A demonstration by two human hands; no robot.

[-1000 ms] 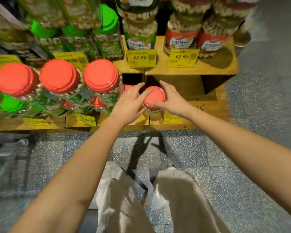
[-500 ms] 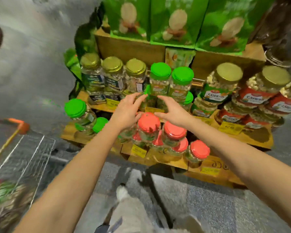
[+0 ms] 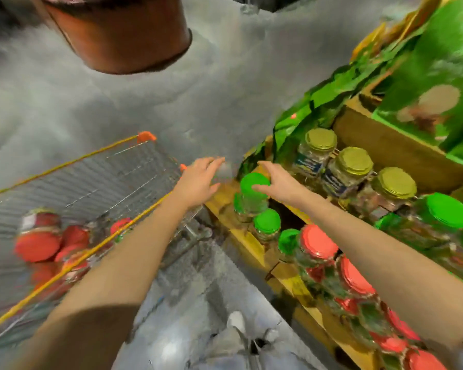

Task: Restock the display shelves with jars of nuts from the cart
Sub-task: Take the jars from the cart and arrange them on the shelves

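Head view: your left grip point(image 3: 198, 180) spread, empty, over cart point(image 3: 112, 177) corner; right grip point(image 3: 275, 180) at green lid point(image 3: 249, 180) on shelf point(image 3: 219, 202), hold unclear in blur. Red-lidded jars point(image 3: 38, 244) lie in cart's near end. Reach down there, clasp one round body, not lid.

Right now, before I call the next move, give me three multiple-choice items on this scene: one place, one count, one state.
1. Where is the cart relative to the shelves? A left of them; B right of them; C behind them.
2. How many gold-lidded jars show? A one; B three; C six.
3. What is the left grip doing? A clutching a red-lidded jar; B pressing a gold lid; C open, holding nothing.
Key: 1 A, its wire basket fills the left of the view; 2 B, three gold lids sit in a row; 3 C, its fingers are spread near the cart's corner with nothing between them.
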